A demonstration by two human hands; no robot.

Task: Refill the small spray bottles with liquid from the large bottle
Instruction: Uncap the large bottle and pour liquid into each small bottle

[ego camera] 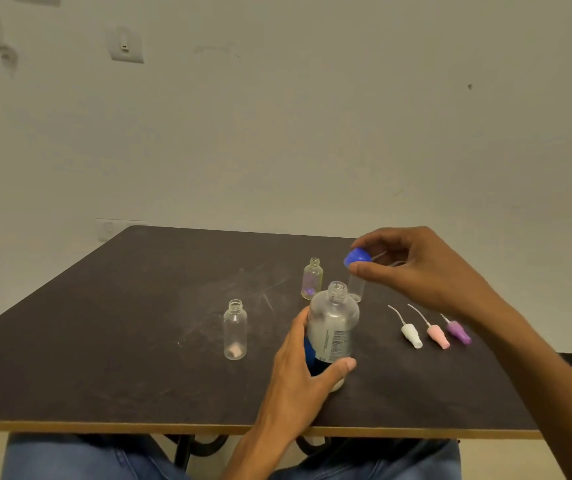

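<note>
The large clear bottle (pixel 333 322) stands upright on the dark table (pixel 139 306), its mouth uncovered. My left hand (pixel 303 368) grips its lower body. My right hand (pixel 419 271) pinches the blue cap (pixel 357 257) in the air, above and to the right of the bottle's mouth. Three small clear bottles stand open without tops: one at the left (pixel 235 329), one behind the large bottle (pixel 312 279), and one (pixel 356 287) partly hidden under my right hand.
Three spray tops with thin tubes lie side by side right of the large bottle: white (pixel 411 335), pink (pixel 437 336), purple (pixel 458 332). The table's front edge (pixel 173 427) runs just above my knees. A pale wall stands behind the table.
</note>
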